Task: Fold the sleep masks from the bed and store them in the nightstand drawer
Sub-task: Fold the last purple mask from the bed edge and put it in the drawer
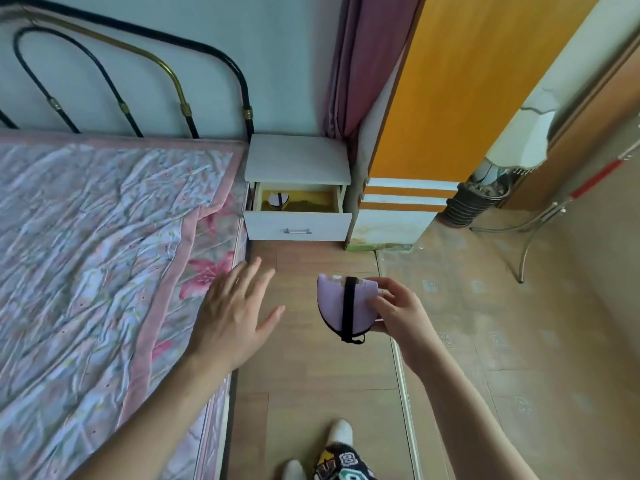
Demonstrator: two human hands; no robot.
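My right hand (pixel 391 308) holds a folded lilac sleep mask (pixel 334 303) with a black strap wrapped across it, above the wooden floor. My left hand (pixel 235 306) hovers with fingers spread and nothing in it, at the bed's edge. Ahead stands a white nightstand (pixel 298 157) with its drawer (pixel 298 225) pulled out. Inside the drawer, at its left end, lies another folded mask (pixel 278 199) with a black strap. The bed (pixel 97 244) with a floral quilt fills the left side; no masks show on it.
A black and brass metal headboard (pixel 180 98) stands behind the bed. A pink curtain (pixel 363 64) and an orange door (pixel 478 81) rise right of the nightstand. A metal stand (pixel 533 223) is at the far right. My socked feet (pixel 341 434) are on the floor below.
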